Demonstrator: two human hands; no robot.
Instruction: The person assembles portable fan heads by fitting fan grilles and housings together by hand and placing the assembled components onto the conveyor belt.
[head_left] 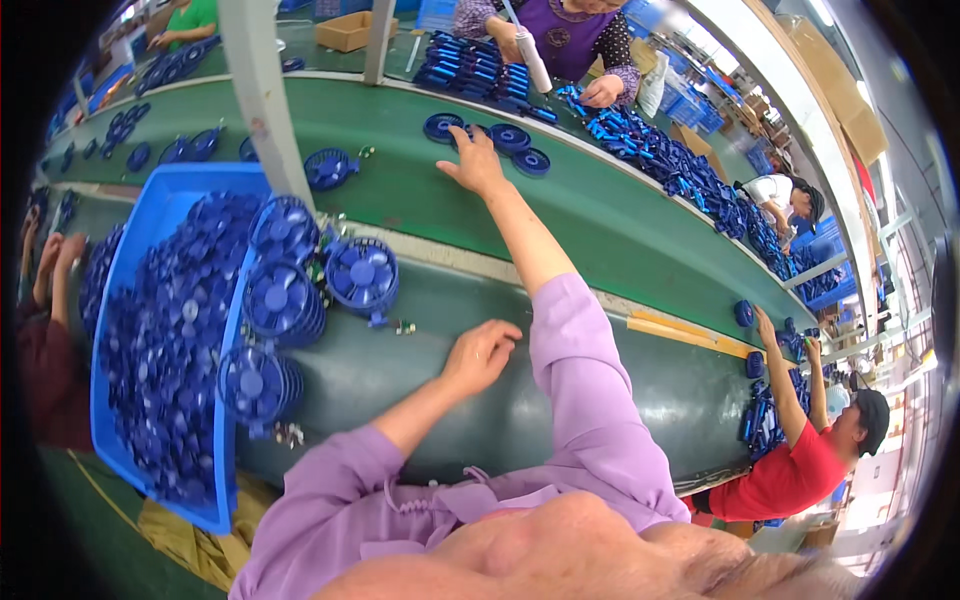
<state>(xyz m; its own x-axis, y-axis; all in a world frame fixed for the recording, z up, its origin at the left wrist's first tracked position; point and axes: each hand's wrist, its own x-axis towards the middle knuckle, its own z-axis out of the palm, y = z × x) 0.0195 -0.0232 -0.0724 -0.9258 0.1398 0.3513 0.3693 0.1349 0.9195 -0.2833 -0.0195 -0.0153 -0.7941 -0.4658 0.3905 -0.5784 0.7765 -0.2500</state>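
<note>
Standing at the left end of the dark green bench (440,300), a blue plastic tub (228,465) is heaped with small blue plastic parts (175,330). Stacks of round blue plastic fan cages (285,300) crowd its right wall, taking up the bench's left part. A pale metal post (262,100) rises by the bench's far edge, hiding a strip of the green conveyor belt (620,245). Near the middle of the bench, the person's left hand (478,358) lies half curled; whether it holds anything cannot be told. The right hand (478,165) reaches across the belt, fingers spread, thumb apart, fingertips at round dark blue plastic pieces (531,161) near the belt's far edge. Blue parts (680,180) are piled beyond that edge, before a co-worker in a purple vest (570,45). Farther right, a co-worker in a red shirt (805,475) reaches toward the belt.
</note>
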